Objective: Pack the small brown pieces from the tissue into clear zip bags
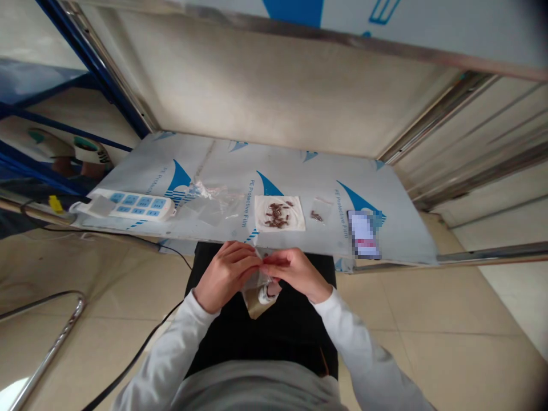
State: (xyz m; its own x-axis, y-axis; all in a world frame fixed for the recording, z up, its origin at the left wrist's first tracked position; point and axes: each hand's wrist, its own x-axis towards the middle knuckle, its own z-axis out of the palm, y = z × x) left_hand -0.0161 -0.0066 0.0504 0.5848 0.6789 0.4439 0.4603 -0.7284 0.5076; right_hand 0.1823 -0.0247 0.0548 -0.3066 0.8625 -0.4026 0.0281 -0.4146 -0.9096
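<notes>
Over my lap, just off the shelf's front edge, my left hand (pixel 233 265) and my right hand (pixel 291 268) meet with fingertips pinched on a small clear plastic bag (pixel 259 278). Small dark bits show near my right fingertips; I cannot make them out. Beyond my hands lies a white square sheet (pixel 261 222) bearing a heap of small brown pieces (pixel 277 214). To its right is another clear bag (pixel 322 209) with several brown pieces (pixel 315 216) inside. Several loose clear bags (pixel 214 205) lie left of the sheet.
The shelf (pixel 226 165) is covered in printed protective film. A white power strip (pixel 141 205) lies at left, its black cable (pixel 141 348) trailing past my left arm. A phone (pixel 363 234) rests near the right front edge. An upper shelf (pixel 385 34) overhangs.
</notes>
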